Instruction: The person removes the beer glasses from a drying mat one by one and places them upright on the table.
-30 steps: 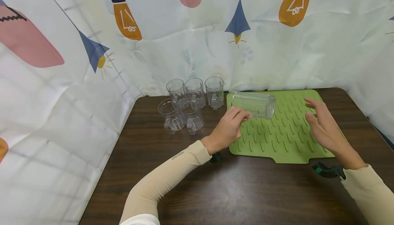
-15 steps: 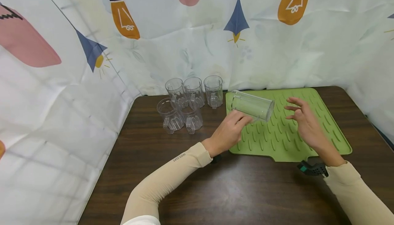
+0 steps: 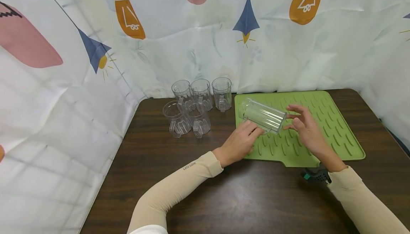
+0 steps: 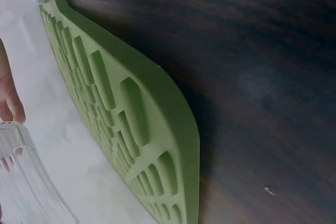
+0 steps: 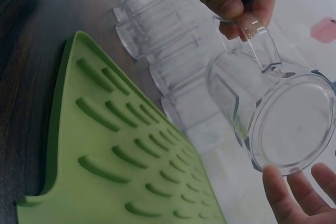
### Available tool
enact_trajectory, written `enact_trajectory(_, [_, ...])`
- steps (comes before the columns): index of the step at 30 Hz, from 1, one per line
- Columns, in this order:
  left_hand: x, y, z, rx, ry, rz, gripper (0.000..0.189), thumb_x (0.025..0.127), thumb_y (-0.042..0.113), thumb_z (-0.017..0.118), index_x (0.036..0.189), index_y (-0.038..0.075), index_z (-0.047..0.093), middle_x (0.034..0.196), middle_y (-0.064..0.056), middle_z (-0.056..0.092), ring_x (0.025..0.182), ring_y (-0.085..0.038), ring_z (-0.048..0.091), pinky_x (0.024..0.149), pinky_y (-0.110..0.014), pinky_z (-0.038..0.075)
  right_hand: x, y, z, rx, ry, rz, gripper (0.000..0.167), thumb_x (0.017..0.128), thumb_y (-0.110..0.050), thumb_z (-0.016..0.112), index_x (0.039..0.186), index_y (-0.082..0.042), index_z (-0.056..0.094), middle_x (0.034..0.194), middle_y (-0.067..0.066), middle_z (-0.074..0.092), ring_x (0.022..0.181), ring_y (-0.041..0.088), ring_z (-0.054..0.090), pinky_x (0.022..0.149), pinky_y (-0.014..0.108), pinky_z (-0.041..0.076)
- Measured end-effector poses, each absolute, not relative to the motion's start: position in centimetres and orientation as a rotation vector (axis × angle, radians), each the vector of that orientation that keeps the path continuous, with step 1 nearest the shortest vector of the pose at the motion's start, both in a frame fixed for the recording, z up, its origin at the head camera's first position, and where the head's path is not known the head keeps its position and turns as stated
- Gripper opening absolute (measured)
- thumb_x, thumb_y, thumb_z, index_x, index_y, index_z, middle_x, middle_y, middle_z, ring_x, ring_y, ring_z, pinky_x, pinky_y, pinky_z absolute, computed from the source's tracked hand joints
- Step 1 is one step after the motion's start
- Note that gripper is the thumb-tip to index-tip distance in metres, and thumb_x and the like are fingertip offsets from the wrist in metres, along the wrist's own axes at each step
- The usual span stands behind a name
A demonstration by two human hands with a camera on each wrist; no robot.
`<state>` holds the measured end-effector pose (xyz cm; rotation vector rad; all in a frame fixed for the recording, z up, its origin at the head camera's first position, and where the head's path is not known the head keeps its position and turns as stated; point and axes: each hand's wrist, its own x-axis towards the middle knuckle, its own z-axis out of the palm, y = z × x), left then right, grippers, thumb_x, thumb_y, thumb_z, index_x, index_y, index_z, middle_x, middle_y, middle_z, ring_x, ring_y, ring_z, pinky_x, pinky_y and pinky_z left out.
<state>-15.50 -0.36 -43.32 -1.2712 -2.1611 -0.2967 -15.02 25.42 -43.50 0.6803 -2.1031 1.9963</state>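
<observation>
A clear plastic mug (image 3: 264, 116) lies sideways in the air over the green ridged mat (image 3: 339, 134), its base toward the right. My left hand (image 3: 238, 141) grips it by the handle, fingers wrapped through, as the right wrist view shows with the mug's round base (image 5: 296, 124) facing that camera. Close to the base is my right hand (image 3: 309, 131), fingers spread and slightly bent. In the right wrist view its fingertips (image 5: 274, 179) reach the lower rim of the base; whether they touch it I cannot tell. The left wrist view shows only part of the mug (image 4: 29, 187).
Several clear mugs (image 3: 222, 93) stand upright in two rows at the table's back left, beside the mat. A patterned curtain (image 3: 179, 56) hangs behind and to the left. The dark wooden table (image 3: 243, 198) extends in front of the mat.
My right hand has moved left from the mat's right side to the mug's base. The held mug has tilted, its base end now lower. The standing mugs have not moved.
</observation>
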Motion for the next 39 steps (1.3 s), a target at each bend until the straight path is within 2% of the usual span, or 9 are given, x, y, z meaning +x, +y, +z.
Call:
enact_trajectory(5, [-15.4, -0.1, -43.5, -1.242, -2.147, -0.241, 0.039, 0.083, -0.011, 0.059, 0.116, 0.010, 0.068, 0.106, 0.001, 0.068, 0.095, -0.015, 0.058, 0.085, -0.026, 0.050, -14.9, 24.9, -43.6, 0.563, -2.273, 1.890, 0.044, 0.106, -0.007, 0.054, 0.148, -0.008, 0.038, 0.144, -0.013, 0.045, 0.125, -0.002, 0.050, 0.082, 0.011, 0.056])
enact_trajectory(8, [-15.4, 0.0, -43.6, -1.225, -2.155, -0.220, 0.035, 0.087, -0.007, 0.061, 0.117, 0.011, 0.068, 0.106, 0.001, 0.068, 0.094, -0.015, 0.058, 0.084, -0.026, 0.050, -14.8, 24.6, -43.7, 0.516, -2.350, 1.867, 0.049, 0.103, -0.005, 0.060, 0.146, -0.012, 0.039, 0.144, -0.013, 0.042, 0.124, -0.005, 0.051, 0.082, 0.011, 0.057])
enact_trajectory(13, [-15.2, 0.0, -43.8, -1.216, -2.165, -0.203, 0.031, 0.088, -0.003, 0.064, 0.116, 0.011, 0.068, 0.105, 0.001, 0.067, 0.094, -0.015, 0.058, 0.084, -0.026, 0.050, -15.0, 24.2, -44.3, 0.547, -2.239, 2.030, 0.056, 0.097, 0.005, 0.065, 0.144, -0.008, 0.039, 0.145, -0.004, 0.043, 0.116, 0.001, 0.061, 0.082, 0.016, 0.061])
enact_trajectory(21, [-15.2, 0.0, -44.0, -1.208, -2.146, -0.132, 0.028, 0.086, -0.002, 0.063, 0.109, 0.013, 0.068, 0.101, 0.002, 0.065, 0.090, -0.014, 0.056, 0.081, -0.025, 0.048, -15.3, 23.7, -44.9, 0.527, -2.172, 2.052, 0.059, 0.092, 0.009, 0.069, 0.141, -0.008, 0.041, 0.142, -0.005, 0.046, 0.126, 0.006, 0.052, 0.088, 0.012, 0.058])
enact_trajectory(28, [-15.0, -0.1, -44.2, -1.204, -2.146, -0.085, 0.021, 0.092, 0.003, 0.061, 0.108, 0.013, 0.068, 0.096, 0.003, 0.064, 0.084, -0.013, 0.053, 0.074, -0.024, 0.045, -15.6, 23.6, -45.3, 0.551, -2.148, 2.049, 0.060, 0.089, 0.013, 0.071, 0.140, -0.001, 0.042, 0.138, -0.005, 0.049, 0.124, 0.006, 0.054, 0.088, 0.012, 0.058])
enact_trajectory(32, [-15.0, -0.1, -44.2, -1.203, -2.148, -0.068, 0.023, 0.090, 0.003, 0.062, 0.109, 0.013, 0.068, 0.096, 0.003, 0.064, 0.083, -0.013, 0.052, 0.074, -0.024, 0.044, -15.7, 23.6, -45.5, 0.556, -2.147, 2.043, 0.060, 0.089, 0.013, 0.071, 0.141, 0.001, 0.042, 0.137, -0.007, 0.050, 0.123, 0.005, 0.054, 0.088, 0.012, 0.059])
enact_trajectory(39, [-14.9, -0.1, -44.1, -1.223, -2.178, -0.030, 0.022, 0.094, 0.005, 0.057, 0.112, 0.013, 0.067, 0.095, 0.002, 0.064, 0.084, -0.013, 0.055, 0.073, -0.024, 0.045, -15.8, 23.6, -45.5, 0.549, -2.150, 2.032, 0.058, 0.089, 0.013, 0.071, 0.138, -0.004, 0.046, 0.136, -0.008, 0.050, 0.122, 0.003, 0.055, 0.089, 0.011, 0.058])
